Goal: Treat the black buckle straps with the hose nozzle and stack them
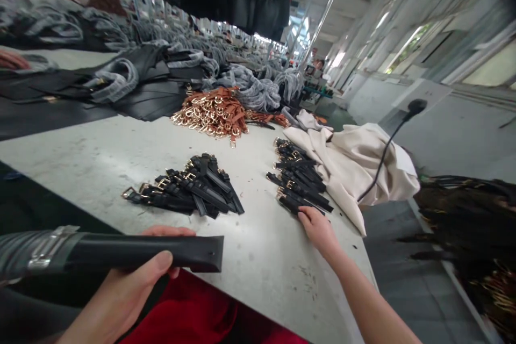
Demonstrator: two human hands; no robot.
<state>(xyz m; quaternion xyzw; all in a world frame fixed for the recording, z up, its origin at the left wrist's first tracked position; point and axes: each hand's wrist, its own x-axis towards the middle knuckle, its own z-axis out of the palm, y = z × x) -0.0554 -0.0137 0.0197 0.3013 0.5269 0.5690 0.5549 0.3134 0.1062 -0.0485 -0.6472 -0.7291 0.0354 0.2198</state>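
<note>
My left hand (150, 271) is closed around a black hose nozzle (133, 250), a flat-ended tube clamped to a ribbed hose (16, 258) at the left edge. Its thumb lies along the near side and the fingers wrap behind. Over the table's right part, my right hand (316, 228) pinches the end of a short black buckle strap (291, 203), the nearest one in a row of black straps (300, 180) with gold buckles. Left of that row lies a loose heap of similar black buckle straps (201, 183), which neither hand touches.
On the pale table (258, 258), a pile of brown straps with gold hardware (213, 113) lies farther back. Black leather pieces (141, 94) and wrapped handles (258, 88) cover the far side. Cream fabric (355, 156) hangs at the right, with a black cable (381, 164) across it.
</note>
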